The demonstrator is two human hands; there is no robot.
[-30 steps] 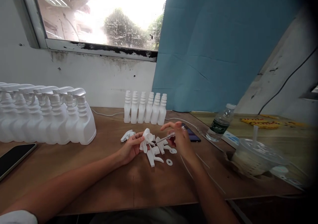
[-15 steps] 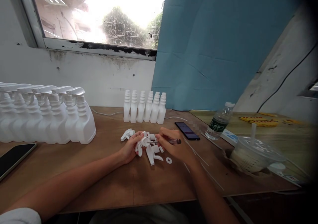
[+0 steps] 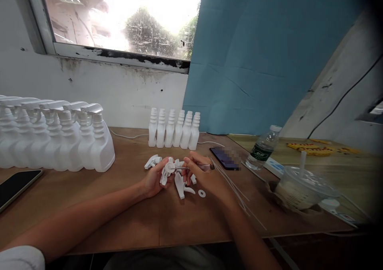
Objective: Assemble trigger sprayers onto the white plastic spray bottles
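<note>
My left hand is closed round a white trigger spray head, its round opening turned to the right. In my right hand is a screwdriver with a thin metal shaft and a dark-ended handle. The shaft's tip reaches the opening of the spray head; how deep it goes I cannot tell. More white spray heads lie on the table around my hands, one trigger head just below and another behind my left hand. A flat white washer lies near my right wrist.
Large white bottles stand in a row at left, smaller white bottles at the back. A phone, thin white tubes, a water bottle and a lidded drink cup are on the right; another phone lies left.
The screwdriver's shaft now shows clearly between my hands, its tip at the spray head's opening. Both hands have shifted slightly left in view, with the spray head tilted a little.
</note>
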